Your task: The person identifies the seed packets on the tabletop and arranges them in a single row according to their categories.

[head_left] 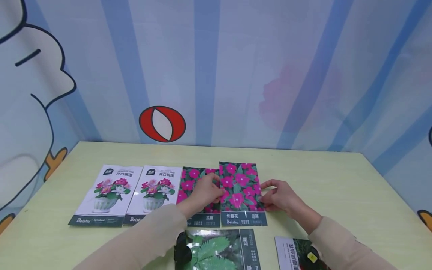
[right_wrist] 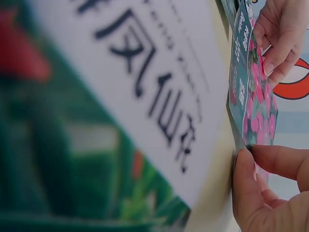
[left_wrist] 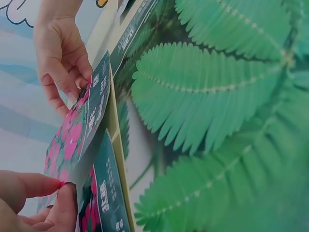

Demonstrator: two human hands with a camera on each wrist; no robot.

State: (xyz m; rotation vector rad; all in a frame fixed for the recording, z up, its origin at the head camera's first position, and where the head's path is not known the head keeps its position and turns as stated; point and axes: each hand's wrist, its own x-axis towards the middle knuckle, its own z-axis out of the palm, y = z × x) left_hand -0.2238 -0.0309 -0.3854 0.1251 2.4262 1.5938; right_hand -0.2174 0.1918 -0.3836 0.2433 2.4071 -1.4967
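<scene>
The left hand (head_left: 207,189) is pinching one side edge of a pink-flower packet (head_left: 240,191); the right hand (head_left: 281,197) is pinching the opposite edge. This packet is occupying the row's right end, beside a matching packet (head_left: 204,221). A green-leaf packet (head_left: 219,249) is lying nearer on the table (head_left: 337,195).

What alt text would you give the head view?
A person's left grip and right grip hold opposite sides of a pink-flower packet, rightmost in a row of four. A green-leaf packet and a partly hidden one lie nearer on the pale table.
</scene>
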